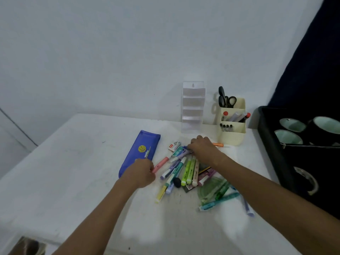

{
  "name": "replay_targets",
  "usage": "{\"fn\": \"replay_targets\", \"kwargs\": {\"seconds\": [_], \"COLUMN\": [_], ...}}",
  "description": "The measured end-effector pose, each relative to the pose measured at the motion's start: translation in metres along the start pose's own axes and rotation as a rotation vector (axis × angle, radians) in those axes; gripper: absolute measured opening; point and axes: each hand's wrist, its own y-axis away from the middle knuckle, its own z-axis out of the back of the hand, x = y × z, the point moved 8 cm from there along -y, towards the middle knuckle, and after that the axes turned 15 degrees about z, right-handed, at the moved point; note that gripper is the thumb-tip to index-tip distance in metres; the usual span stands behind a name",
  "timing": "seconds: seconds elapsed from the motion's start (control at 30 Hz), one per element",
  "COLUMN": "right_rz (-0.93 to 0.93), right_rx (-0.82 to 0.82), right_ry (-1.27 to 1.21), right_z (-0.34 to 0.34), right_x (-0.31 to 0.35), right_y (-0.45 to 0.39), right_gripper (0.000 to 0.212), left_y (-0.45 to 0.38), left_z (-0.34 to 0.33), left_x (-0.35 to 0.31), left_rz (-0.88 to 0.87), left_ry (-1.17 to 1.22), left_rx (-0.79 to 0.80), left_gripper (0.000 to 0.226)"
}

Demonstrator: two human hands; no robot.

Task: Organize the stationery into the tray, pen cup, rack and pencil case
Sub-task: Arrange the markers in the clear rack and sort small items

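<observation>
Bare white table (64,181) lies open left of the blue pencil case (140,150) and before the marker pile (185,172), while clear rack (193,107), cream pen cup (232,133) and black tray (272,144) block back and right.

One blue pencil case (139,152), one clear rack (193,107), one cream pen cup (232,134) and one pair of black scissors (226,99) show. Two hands reach in. The piled pens are too jumbled to count.
</observation>
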Motion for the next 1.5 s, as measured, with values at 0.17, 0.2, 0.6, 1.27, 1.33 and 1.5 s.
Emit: {"fn": "replay_targets", "kwargs": {"seconds": [0.17, 0.2, 0.6, 1.27, 1.33, 1.5], "right_rz": [-0.066, -0.084, -0.344, -0.3, -0.283, -0.286], "right_rx": [-0.175, -0.251, -0.822, -0.93, -0.916, -0.82], "right_ry": [-0.379, -0.445, -0.661, -0.358, -0.355, -0.476], "right_z": [0.013, 0.024, 0.168, 0.161, 0.157, 0.14], "right_x": [-0.003, -0.004, -0.068, -0.095, -0.097, -0.101], "right_y": [0.009, 0.012, 0.059, 0.022, 0.013, -0.015], "right_gripper": [0.026, 0.027, 0.021, 0.008, 0.009, 0.026], "left_y": [0.004, 0.006, 0.042, -0.041, -0.05, -0.067], "left_z": [0.039, 0.055, 0.238, 0.21, 0.205, 0.194], "left_x": [-0.001, -0.005, -0.083, -0.135, -0.141, -0.162], "left_rz": [-0.048, -0.097, -0.455, -0.425, -0.404, -0.386], "left_ry": [0.207, 0.258, 0.587, 0.401, 0.344, 0.224], "left_rx": [-0.125, -0.165, -0.668, -0.569, -0.561, -0.46], "left_gripper": [0.019, 0.019, 0.022, 0.032, 0.034, 0.037]}}
